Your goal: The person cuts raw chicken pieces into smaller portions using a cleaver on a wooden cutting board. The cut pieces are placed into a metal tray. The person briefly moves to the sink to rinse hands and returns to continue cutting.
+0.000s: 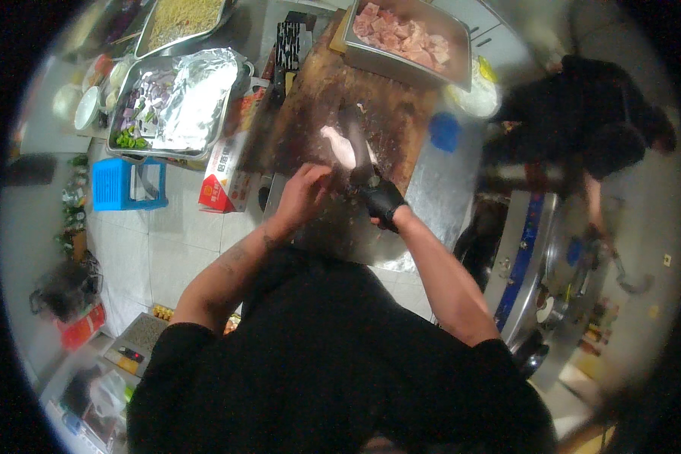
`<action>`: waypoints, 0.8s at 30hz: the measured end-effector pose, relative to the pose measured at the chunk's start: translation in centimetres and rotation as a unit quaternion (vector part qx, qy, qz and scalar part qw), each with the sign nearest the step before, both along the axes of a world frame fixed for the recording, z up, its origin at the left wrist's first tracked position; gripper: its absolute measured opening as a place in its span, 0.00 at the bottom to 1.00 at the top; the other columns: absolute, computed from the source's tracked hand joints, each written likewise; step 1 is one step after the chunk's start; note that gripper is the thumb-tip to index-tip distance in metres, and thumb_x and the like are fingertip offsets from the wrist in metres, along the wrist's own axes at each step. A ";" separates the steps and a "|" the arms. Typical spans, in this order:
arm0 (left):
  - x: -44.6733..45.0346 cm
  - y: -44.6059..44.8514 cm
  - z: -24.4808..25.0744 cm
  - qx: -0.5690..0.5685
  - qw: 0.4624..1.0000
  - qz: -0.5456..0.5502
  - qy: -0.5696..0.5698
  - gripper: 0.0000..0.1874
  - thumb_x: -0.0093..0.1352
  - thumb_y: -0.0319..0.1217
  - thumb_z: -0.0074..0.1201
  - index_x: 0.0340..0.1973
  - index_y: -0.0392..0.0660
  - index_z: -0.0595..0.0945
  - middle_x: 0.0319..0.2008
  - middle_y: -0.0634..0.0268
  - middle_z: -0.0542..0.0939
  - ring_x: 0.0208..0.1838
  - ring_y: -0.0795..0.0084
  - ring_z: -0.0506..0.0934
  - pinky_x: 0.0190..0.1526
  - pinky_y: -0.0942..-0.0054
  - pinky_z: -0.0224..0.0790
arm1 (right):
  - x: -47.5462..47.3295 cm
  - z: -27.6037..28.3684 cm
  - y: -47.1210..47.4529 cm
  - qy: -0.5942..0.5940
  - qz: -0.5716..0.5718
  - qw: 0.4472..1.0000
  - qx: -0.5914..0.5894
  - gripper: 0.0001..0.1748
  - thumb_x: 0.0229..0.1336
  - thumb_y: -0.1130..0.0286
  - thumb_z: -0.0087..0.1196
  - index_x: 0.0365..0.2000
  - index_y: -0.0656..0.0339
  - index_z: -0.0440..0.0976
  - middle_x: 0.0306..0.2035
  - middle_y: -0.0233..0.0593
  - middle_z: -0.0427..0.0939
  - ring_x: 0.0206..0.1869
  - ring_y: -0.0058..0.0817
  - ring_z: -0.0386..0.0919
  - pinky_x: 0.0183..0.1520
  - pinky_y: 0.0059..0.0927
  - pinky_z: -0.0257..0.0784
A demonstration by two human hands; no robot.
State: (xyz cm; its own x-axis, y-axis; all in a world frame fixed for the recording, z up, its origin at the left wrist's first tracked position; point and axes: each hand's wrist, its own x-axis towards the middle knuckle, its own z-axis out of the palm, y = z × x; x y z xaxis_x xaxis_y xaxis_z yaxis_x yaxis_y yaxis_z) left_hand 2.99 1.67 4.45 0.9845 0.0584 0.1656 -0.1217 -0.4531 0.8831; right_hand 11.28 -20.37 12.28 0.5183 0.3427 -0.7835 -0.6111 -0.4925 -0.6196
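Observation:
On the dark, worn wooden cutting board (391, 96) lies a pale, raw poultry leg (339, 147), its narrow end pointing away from me. My right hand (383, 203), in a black glove, grips the handle of a cleaver. The blade (358, 135) is blurred and seen nearly edge-on; it stands over the leg's right side and hides part of it. Whether the edge touches the meat I cannot tell. My left hand (304, 190) is bare and hovers near the board's lower left, fingers loosely curled and apart, holding nothing visible.
A deep steel pan of raw meat chunks (403, 37) stands at the board's far end. Left are a foil-covered tray (196, 102) with chopped vegetables, a foil box (227, 170) and a blue stool (129, 184). At right, another person (590, 113) works by a steel counter (545, 227).

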 end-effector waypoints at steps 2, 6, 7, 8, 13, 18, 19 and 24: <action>2.5 0.0 0.3 0.071 0.997 0.004 -0.030 0.17 0.70 0.27 0.62 0.54 0.43 0.84 0.51 0.50 0.83 0.51 0.47 0.82 0.55 0.61 0.78 | 0.5 0.3 -0.3 0.014 -0.010 1.000 -0.006 0.31 0.66 0.55 0.61 0.66 0.49 0.69 0.29 0.33 0.73 0.15 0.20 0.64 0.14 0.26 0.57; 5.6 -0.2 0.0 0.073 0.997 0.001 -0.033 0.13 0.72 0.30 0.61 0.52 0.46 0.85 0.50 0.53 0.83 0.51 0.47 0.83 0.53 0.57 0.78 | -0.1 -0.8 -0.2 -0.203 -0.005 0.979 -0.022 0.27 0.67 0.52 0.62 0.60 0.54 0.75 0.36 0.38 0.82 0.25 0.28 0.76 0.25 0.34 0.70; 5.6 -0.2 -0.3 0.056 0.998 0.010 -0.009 0.13 0.72 0.30 0.61 0.52 0.47 0.85 0.50 0.53 0.83 0.50 0.47 0.83 0.53 0.57 0.78 | -0.3 -0.7 0.0 -0.243 0.015 0.968 -0.061 0.26 0.66 0.51 0.63 0.57 0.55 0.77 0.37 0.39 0.84 0.29 0.32 0.79 0.31 0.37 0.73; 5.3 -0.1 -0.6 0.041 0.999 0.018 0.023 0.12 0.72 0.30 0.60 0.51 0.48 0.85 0.50 0.53 0.83 0.50 0.48 0.83 0.52 0.57 0.78 | -0.5 -0.4 0.4 -0.240 0.004 0.966 -0.098 0.25 0.66 0.51 0.64 0.53 0.57 0.80 0.38 0.41 0.86 0.33 0.36 0.82 0.37 0.39 0.76; 1.3 1.2 -1.9 0.050 0.998 0.006 0.037 0.15 0.72 0.27 0.62 0.54 0.48 0.83 0.49 0.53 0.83 0.48 0.48 0.83 0.50 0.60 0.79 | 0.7 6.2 1.3 -0.444 -0.005 0.887 -0.130 0.23 0.66 0.53 0.66 0.48 0.62 0.83 0.40 0.48 0.88 0.39 0.42 0.86 0.47 0.40 0.80; -0.8 1.0 -2.0 0.044 0.997 -0.007 0.068 0.17 0.71 0.23 0.61 0.55 0.48 0.82 0.49 0.54 0.83 0.48 0.47 0.84 0.50 0.61 0.79 | -0.5 7.8 1.5 -0.518 -0.122 0.840 0.103 0.21 0.69 0.59 0.62 0.53 0.64 0.81 0.45 0.51 0.87 0.45 0.46 0.85 0.53 0.39 0.77; -0.8 0.8 -1.9 0.038 0.997 -0.009 0.072 0.16 0.71 0.23 0.61 0.54 0.48 0.82 0.49 0.54 0.83 0.49 0.47 0.84 0.50 0.61 0.79 | -0.8 6.2 1.8 -0.460 -0.094 0.882 0.038 0.21 0.69 0.59 0.61 0.54 0.63 0.80 0.48 0.52 0.86 0.48 0.46 0.84 0.55 0.39 0.77; 1.7 0.4 -0.5 0.059 0.997 -0.008 0.050 0.17 0.72 0.25 0.62 0.56 0.49 0.82 0.56 0.55 0.81 0.53 0.47 0.82 0.54 0.58 0.79 | -1.7 -3.8 -0.1 -0.366 0.115 0.919 -0.092 0.24 0.72 0.59 0.54 0.62 0.59 0.75 0.58 0.55 0.82 0.61 0.50 0.79 0.64 0.42 0.72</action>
